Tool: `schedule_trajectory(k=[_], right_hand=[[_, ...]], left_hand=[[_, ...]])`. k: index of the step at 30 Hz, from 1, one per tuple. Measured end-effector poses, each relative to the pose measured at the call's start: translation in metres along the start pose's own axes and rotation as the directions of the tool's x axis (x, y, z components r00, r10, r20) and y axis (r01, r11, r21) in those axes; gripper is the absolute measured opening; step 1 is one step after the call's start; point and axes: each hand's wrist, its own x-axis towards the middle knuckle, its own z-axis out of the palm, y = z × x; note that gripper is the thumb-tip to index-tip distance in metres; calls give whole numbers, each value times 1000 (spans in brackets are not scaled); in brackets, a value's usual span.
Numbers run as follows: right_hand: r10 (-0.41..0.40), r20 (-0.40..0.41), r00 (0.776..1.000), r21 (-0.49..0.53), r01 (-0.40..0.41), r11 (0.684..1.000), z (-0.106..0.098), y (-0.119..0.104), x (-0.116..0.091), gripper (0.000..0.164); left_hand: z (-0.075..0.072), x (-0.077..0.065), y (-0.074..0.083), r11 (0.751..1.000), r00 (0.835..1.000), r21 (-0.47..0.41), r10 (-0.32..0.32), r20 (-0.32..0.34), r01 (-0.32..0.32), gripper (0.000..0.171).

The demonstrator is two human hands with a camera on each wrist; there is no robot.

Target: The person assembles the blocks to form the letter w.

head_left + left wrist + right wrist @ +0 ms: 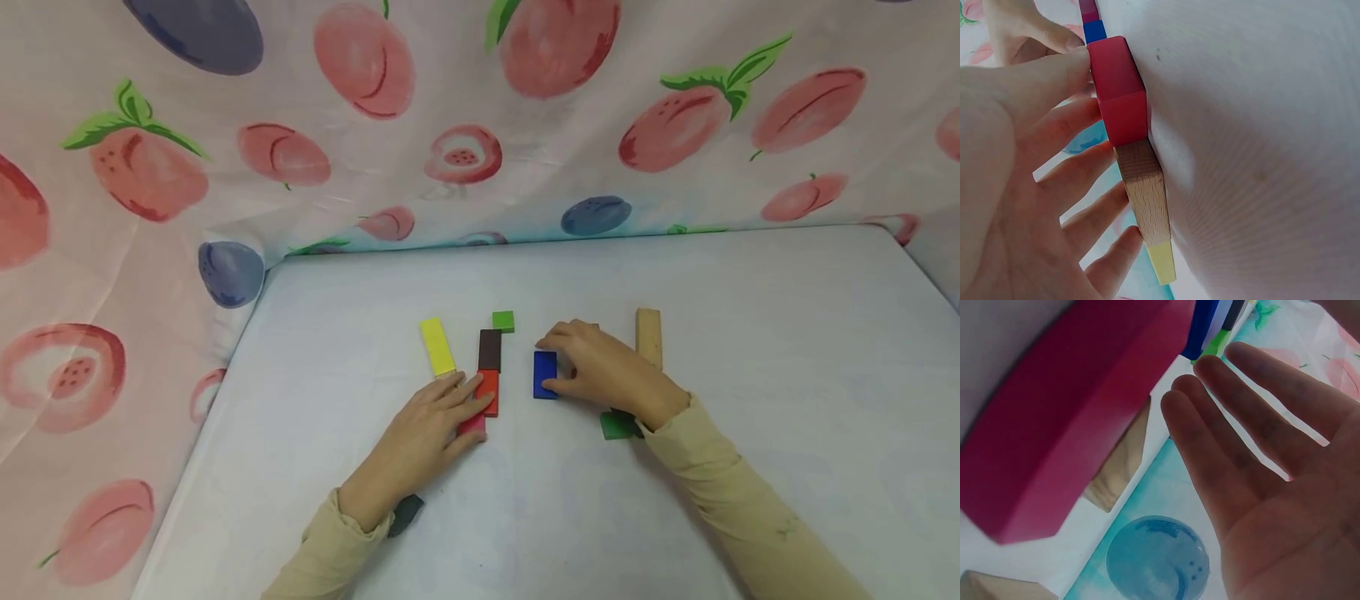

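**Magenta block looms close under the right hand**

Just past it, the blue block lies flat on the tabletop, its near end by that right hand's thumb. The fingers stretch out loosely; from here I cannot tell whether the thumb presses the blue one. Across a narrow gap, the left hand has its fingers spread straight, touching blocks without clenching: the red block and the pink block show between them. Touching the red one's far end is the dark brown block, with the small green block at its far corner. To the left slants the yellow block. Beyond the right hand stands out a wooden block; a darker green block peeks out below the wrist. Long beige sleeves cover both arms. Behind the pale tabletop hangs fruit-printed cloth.
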Motion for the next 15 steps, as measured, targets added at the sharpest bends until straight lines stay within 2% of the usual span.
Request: schedule_trajectory(k=[15], right_hand=[[-22, -19, 1000, 16, 23, 1000, 3, 5, -8, 44]], left_hand=[[-1, -1, 2, 999, 999, 6, -33, 25, 33, 50]])
